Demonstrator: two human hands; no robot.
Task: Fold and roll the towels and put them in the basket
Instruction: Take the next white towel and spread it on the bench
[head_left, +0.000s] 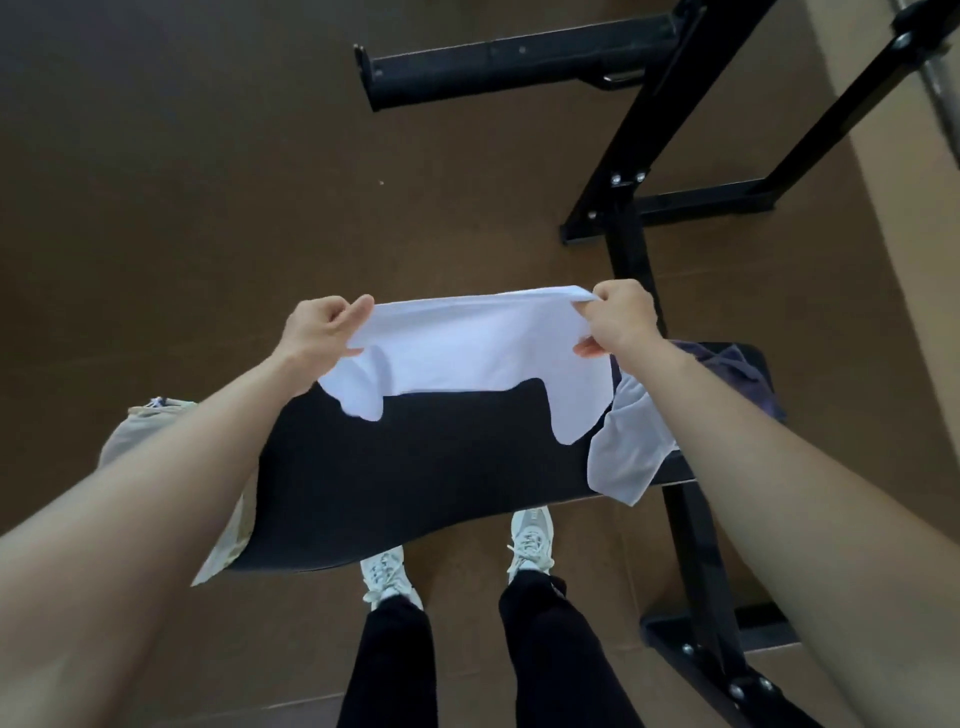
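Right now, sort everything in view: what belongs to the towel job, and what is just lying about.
Job: white towel, pinched by left hand and right hand; grey towel and dark purple towel on the bench; beige fabric bin, likely the basket.
Just there: black metal frame, brown floor.

The white towel (467, 353) is plain and unpatterned, the bench (415, 493) under it black, the second towel pale grey (628, 447) and a third dark purplish (737, 369), while the bag (124, 441) is beige, the floor (182, 182) brown, the metal frame (631, 249) black, the shoes (530, 535) white and the trousers (550, 649) black.
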